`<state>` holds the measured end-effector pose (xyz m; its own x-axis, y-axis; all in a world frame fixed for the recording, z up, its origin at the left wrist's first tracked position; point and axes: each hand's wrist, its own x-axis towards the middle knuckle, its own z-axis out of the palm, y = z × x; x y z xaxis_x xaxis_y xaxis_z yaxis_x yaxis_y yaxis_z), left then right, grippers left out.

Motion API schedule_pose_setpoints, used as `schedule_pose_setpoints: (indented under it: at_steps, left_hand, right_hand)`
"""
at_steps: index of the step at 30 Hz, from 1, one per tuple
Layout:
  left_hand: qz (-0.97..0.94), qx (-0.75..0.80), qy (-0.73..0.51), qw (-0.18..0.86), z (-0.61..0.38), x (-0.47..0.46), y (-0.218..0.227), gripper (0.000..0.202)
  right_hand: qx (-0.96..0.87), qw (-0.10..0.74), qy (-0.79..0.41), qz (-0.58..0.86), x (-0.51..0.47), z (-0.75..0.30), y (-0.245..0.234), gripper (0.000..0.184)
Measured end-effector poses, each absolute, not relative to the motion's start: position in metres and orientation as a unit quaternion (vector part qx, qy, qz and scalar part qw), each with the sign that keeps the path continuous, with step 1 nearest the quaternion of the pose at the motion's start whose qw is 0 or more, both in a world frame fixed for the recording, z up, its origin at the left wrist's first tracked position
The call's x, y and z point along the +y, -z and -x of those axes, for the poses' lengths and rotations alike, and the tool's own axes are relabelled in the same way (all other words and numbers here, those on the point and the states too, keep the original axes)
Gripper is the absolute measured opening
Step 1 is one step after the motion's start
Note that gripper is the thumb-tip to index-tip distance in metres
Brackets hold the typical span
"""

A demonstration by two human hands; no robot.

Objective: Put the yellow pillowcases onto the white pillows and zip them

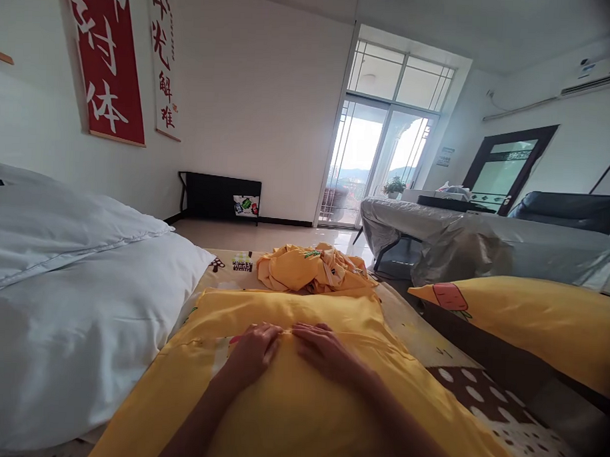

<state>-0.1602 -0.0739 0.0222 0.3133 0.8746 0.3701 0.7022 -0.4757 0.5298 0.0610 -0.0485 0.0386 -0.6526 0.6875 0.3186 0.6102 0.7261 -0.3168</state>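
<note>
A yellow pillowcase [273,421] lies in front of me, puffed up in its lower part as if filled. Across it runs an opening edge or seam, with a flatter flap beyond. My left hand [253,353] is closed at that edge, its fingertips pressed on the fabric near the middle. Close beside it, my right hand [325,352] grips the same edge, fingers together and thumb hidden. A small gap separates the two hands. Part of a printed pink pattern shows next to my left wrist.
White pillows [82,314] are piled at the left. Crumpled yellow-orange fabric [313,269] lies beyond the pillowcase on a patterned bed cover [479,394]. At the right rests a stuffed yellow pillow [542,323]. Farther back stands a plastic-covered table [435,226].
</note>
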Motion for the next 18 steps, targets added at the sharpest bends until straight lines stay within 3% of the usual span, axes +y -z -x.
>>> schedule_pose_setpoints:
  at_steps: [4, 11, 15, 18]
  left_hand:
    - [-0.792, 0.513, -0.307, 0.123, 0.157, -0.067, -0.016, 0.029]
    - [-0.785, 0.539, -0.27, 0.14, 0.156, -0.056, 0.006, 0.026]
    - [-0.775, 0.563, -0.276, 0.078, 0.156, -0.059, 0.009, 0.031]
    - [-0.734, 0.613, -0.291, 0.012, 0.162, -0.058, 0.012, 0.047]
  right_hand:
    - [-0.876, 0.26, -0.107, 0.391, -0.04, -0.065, -0.034, 0.033]
    - [-0.899, 0.216, -0.082, 0.371, -0.048, -0.057, -0.018, 0.033]
    - [-0.899, 0.22, -0.022, 0.378, -0.049, -0.066, -0.019, 0.035]
    - [-0.868, 0.242, 0.009, 0.434, -0.036, -0.09, -0.012, 0.046]
